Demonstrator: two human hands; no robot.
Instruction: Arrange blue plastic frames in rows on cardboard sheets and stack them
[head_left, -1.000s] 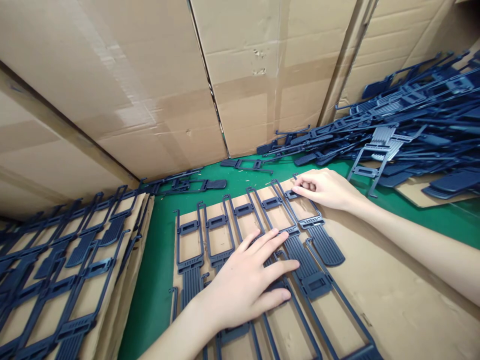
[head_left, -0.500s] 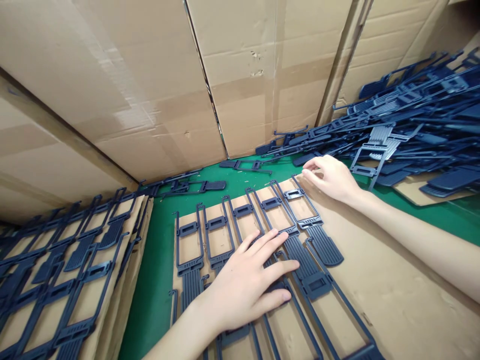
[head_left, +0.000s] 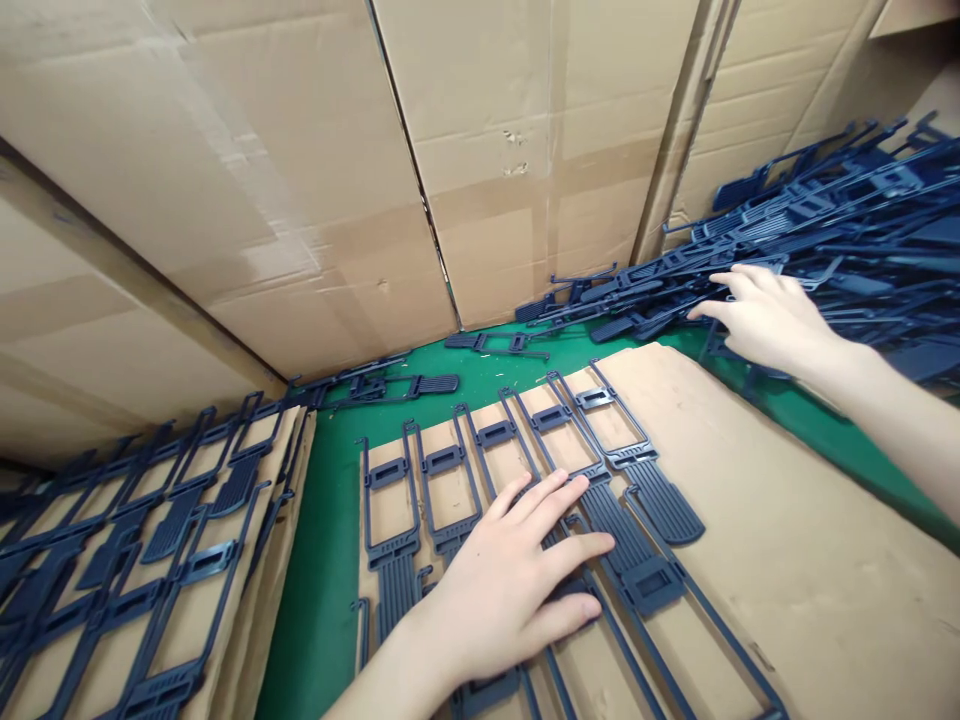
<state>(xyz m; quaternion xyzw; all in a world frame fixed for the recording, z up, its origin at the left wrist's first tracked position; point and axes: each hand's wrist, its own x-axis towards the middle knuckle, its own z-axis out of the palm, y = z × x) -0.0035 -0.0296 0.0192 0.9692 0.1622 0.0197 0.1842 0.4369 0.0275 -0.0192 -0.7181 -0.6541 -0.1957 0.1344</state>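
Observation:
Dark blue plastic frames with ribbed paddle ends [head_left: 665, 502] lie in rows on a cardboard sheet [head_left: 817, 540]. My left hand [head_left: 517, 570] rests on them with its fingers stretched out, holding nothing; part of several frames is hidden beneath it. Over the near edge of a jumbled heap of the same plastic frames [head_left: 810, 220], at the right, is my right hand [head_left: 772, 315]. Its fingers are apart and no part shows in its grasp. Whether its fingertips touch the heap I cannot tell.
A stack of cardboard sheets [head_left: 259, 580] bearing more frames stands at the left. Loose frames [head_left: 405, 386] lie on the green table surface [head_left: 315, 560] at the back. Large cardboard boxes [head_left: 525, 120] form a wall behind.
My right hand has moved right, from the far edge of the cardboard sheet to the heap of frames. My left hand stays on the laid-out frames. The view has shifted slightly.

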